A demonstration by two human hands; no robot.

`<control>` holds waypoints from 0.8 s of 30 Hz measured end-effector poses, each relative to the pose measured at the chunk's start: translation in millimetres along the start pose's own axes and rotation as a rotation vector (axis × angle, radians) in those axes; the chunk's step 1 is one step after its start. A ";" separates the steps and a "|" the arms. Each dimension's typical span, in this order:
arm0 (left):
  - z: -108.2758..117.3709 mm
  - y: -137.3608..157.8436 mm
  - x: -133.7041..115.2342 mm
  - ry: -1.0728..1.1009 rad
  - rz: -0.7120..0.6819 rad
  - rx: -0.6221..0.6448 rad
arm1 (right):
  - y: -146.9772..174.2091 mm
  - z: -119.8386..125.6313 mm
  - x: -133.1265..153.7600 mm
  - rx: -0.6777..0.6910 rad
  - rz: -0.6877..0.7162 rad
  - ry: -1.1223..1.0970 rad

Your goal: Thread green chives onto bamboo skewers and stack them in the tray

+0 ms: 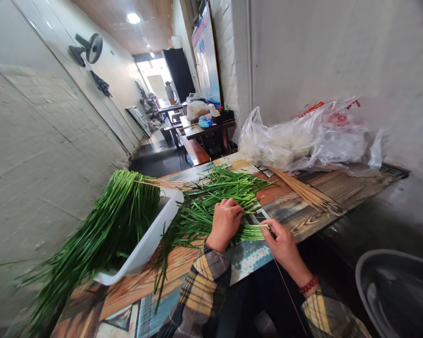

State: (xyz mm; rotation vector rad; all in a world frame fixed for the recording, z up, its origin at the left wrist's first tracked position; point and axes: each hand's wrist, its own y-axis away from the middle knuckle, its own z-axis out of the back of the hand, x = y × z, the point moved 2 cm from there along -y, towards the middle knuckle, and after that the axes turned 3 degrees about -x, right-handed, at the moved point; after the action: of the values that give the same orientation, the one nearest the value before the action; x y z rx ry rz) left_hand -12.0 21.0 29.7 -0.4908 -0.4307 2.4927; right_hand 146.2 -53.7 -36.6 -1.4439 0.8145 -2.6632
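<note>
Loose green garlic chives (218,190) lie spread over the patterned wooden table. My left hand (226,223) is closed among them, its fingers curled down on the stalks; the fingertips are partly hidden. A small bunch of chives (250,232) runs from under that hand to my right hand (284,244). The right thumb and fingers pinch at the pale cut ends. From below the right hand a thin wooden skewer (288,291) slants down toward my lap. To the left, a white plastic tub (155,244) holds a thick stack of chives (113,225) that droops over its side.
Bare skewers (299,190) lie to the right, with more skewers (162,183) by the tub. Clear plastic bags (303,141) sit against the wall. A grey basin (395,291) stands low at right. Farther back are tables (207,129) and a wall fan (91,48).
</note>
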 end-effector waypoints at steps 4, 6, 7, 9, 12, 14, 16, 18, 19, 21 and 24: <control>-15.5 -3.8 -6.2 0.345 0.037 0.022 | -0.6 0.5 1.2 -0.016 -0.025 0.009; -24.5 -5.3 -7.0 0.508 0.093 0.040 | -1.1 1.1 1.4 -0.021 -0.043 0.011; -28.1 -5.6 -6.9 0.553 0.123 0.044 | -1.5 1.5 1.5 -0.020 -0.052 0.007; -33.0 -5.6 -6.4 0.579 0.158 0.050 | -2.2 2.2 1.5 -0.014 -0.072 -0.007; -35.2 -4.5 -6.7 0.588 0.154 0.063 | -3.3 3.4 1.6 -0.011 -0.094 -0.027; -34.2 -3.6 -8.0 0.613 0.137 0.073 | -3.9 4.0 1.5 -0.017 -0.105 -0.040; -32.3 -3.0 -10.1 0.641 0.121 0.083 | -4.4 4.5 1.3 -0.026 -0.109 -0.051; -30.0 -2.6 -12.3 0.664 0.119 0.096 | -4.6 4.7 1.3 -0.028 -0.102 -0.055; -28.8 -2.6 -13.2 0.673 0.124 0.101 | -4.7 4.7 1.3 -0.028 -0.098 -0.056; -26.6 -2.6 -14.6 0.683 0.140 0.102 | -4.6 4.8 1.6 -0.034 -0.094 -0.057; -24.0 -2.8 -15.7 0.701 0.142 0.094 | -4.6 5.2 2.1 -0.052 -0.101 -0.058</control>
State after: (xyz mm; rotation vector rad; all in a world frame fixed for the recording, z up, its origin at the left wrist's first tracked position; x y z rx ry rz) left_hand 11.9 18.9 13.6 -1.3227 0.0020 2.2571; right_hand 150.1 -52.5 -30.6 -1.6081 0.8341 -2.6767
